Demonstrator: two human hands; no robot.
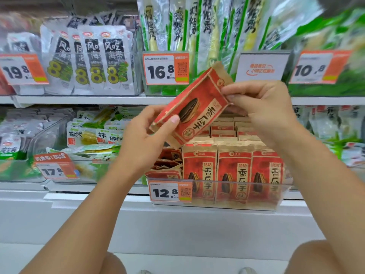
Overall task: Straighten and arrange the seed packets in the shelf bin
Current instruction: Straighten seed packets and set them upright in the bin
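Both hands hold 1 red seed packet (194, 107) in the air, above and just behind the clear shelf bin (217, 191). The packet is tilted, its top end raised toward the right hand and its lower end dropped toward the left hand.

Left hand (144, 135): fingers curled behind the packet's lower end, thumb (169, 123) pressed on its front face beside the printed seed. Grip is firm and closed round the packet.

Right hand (262, 107): fingertips and thumb pinch the packet's upper right edge, fingers bent.

Directly below the hands, the bin holds more packets of the same kind. 3 front packets (233, 173) stand upright, side by side, faces forward, touching one another. Further rows stand behind them, under the right hand. At the bin's left end, beneath the left wrist, several packets (166, 165) lie slumped and disordered.

An orange price tag (170, 192) reading 12.8 is fixed to the bin's front, below the left hand.

To the left of the left hand, a neighbouring bin holds green and white packets (92, 133). On the shelf above the hands, a tag reading 16.8 (166, 69) sits just above the held packet.
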